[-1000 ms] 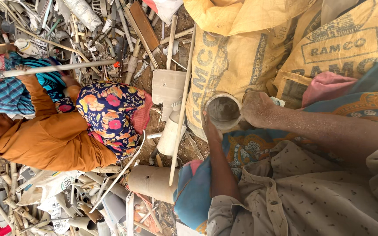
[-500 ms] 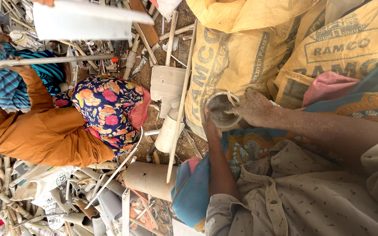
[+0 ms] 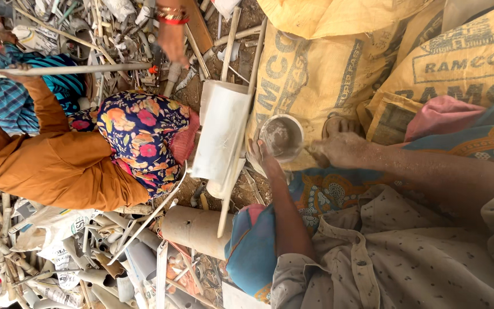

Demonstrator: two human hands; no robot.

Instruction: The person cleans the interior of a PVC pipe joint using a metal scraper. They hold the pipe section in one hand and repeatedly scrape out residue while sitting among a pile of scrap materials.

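Observation:
My left hand reaches in from below and grips the near rim of a short, dirty grey pipe piece, whose open end faces me. From the right, my right hand pinches the opposite rim with its fingertips. The piece is held in front of yellow printed sacks. A wide white pipe section lies just left of my left hand.
A co-worker in an orange top and flowered skirt sits at the left, holding a long thin pipe. The co-worker's other hand, with bangles, is raised. Scrap pipes litter the ground. A tan pipe lies by my knee.
My right hand slid off the top of the pipe piece to its right rim, so the opening shows. The co-worker's flat white piece left the top; a bangled hand appeared.

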